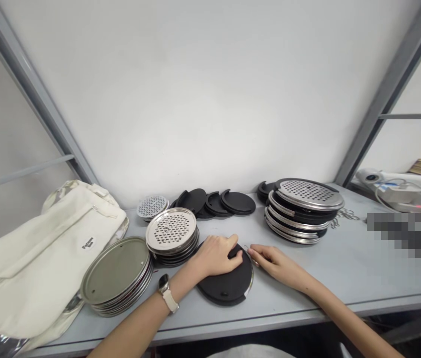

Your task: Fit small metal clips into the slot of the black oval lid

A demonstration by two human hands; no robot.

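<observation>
A black round disc (228, 283) with a metal edge showing on its right side lies on the table in front of me. My left hand (217, 254), with a watch on the wrist, presses on its top with fingers curled, gripping it at the upper part. At the disc's right edge my right hand (270, 261) is closed in a pinch on a small thin metal piece (246, 247), looped at its visible end. Most of that piece is hidden by the fingers. Just left of the disc stands a stack of round perforated grater plates (175, 231).
Plain olive round plates (119, 271) are stacked beside a cream bag (57, 253). Several black discs (238, 203) lie along the wall. A tall stack of graters with black rims (309, 194) stands right, near small metal hooks (346, 215). A white device with cables (396, 191) sits far right.
</observation>
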